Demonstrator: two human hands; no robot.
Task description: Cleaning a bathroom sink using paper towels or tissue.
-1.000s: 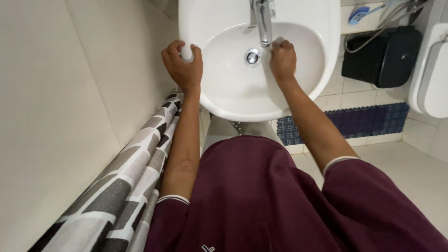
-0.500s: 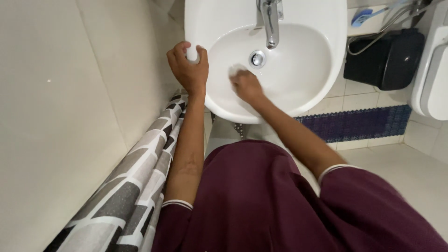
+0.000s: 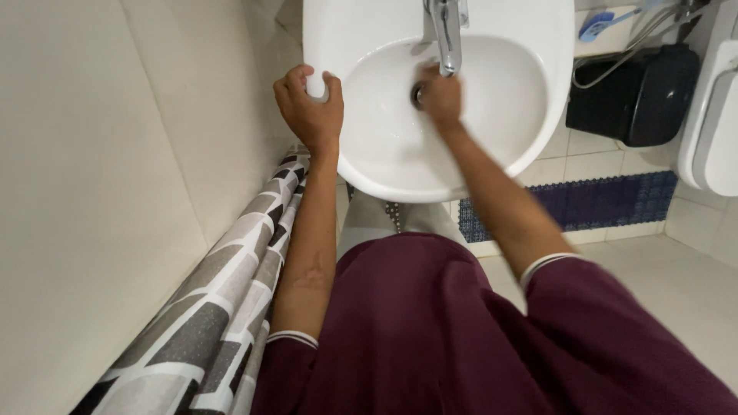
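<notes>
Left hand [image 3: 309,111] curled over the rim of a white basin [image 3: 369,165], fingers bent and clamped on the edge, thumb hooked over the top. Right hand [image 3: 442,96] down inside the bowl, pressed on the bottom right at the drain, just below the chrome tap [image 3: 446,34]; fingers bunched close together, but blur hides whether they pinch a cloth or anything else, so can't tell. Bowl itself shows nothing else in it. Room: pale tiled wall at left, w/ a grey-and-white patterned shower curtain [image 3: 223,307] hanging along it; black bin [image 3: 638,96] to the right of the basin, blue mosaic strip [image 3: 600,204] at floor level, white toilet edge [image 3: 711,115] at far right.
</notes>
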